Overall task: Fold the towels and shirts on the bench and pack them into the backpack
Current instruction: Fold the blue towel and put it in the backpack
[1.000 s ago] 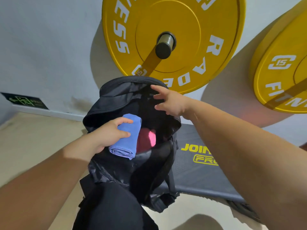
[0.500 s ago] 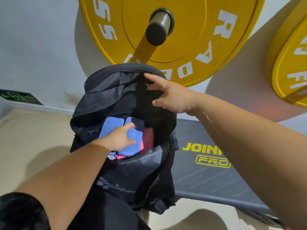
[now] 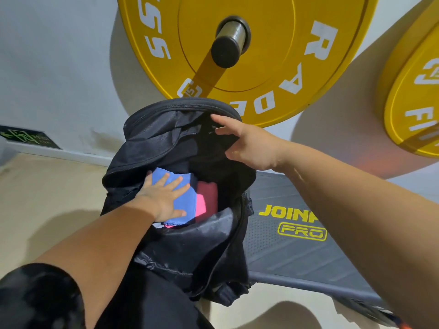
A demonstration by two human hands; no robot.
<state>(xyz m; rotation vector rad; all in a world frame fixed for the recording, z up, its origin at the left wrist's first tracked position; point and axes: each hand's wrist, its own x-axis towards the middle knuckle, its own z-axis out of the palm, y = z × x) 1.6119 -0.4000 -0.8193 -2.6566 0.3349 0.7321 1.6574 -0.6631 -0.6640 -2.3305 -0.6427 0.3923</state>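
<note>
Inside the black backpack [image 3: 166, 138] at the bench's [image 3: 297, 257] end, my left hand [image 3: 164, 200] presses flat, fingers spread, on the folded blue towel [image 3: 184, 203] beside pink cloth [image 3: 207, 198]; my right hand [image 3: 249, 146] pinches the backpack's upper rim.

The backpack [image 3: 166, 138] stands open at the left end of the bench [image 3: 297, 257], weight plate [image 3: 261, 55] on the wall behind. Inside: folded towel [image 3: 184, 205] left, second folded cloth [image 3: 207, 195] touching its right. Left hand [image 3: 164, 198] flat on the towel, right hand [image 3: 249, 146] holding the upper rim.
</note>
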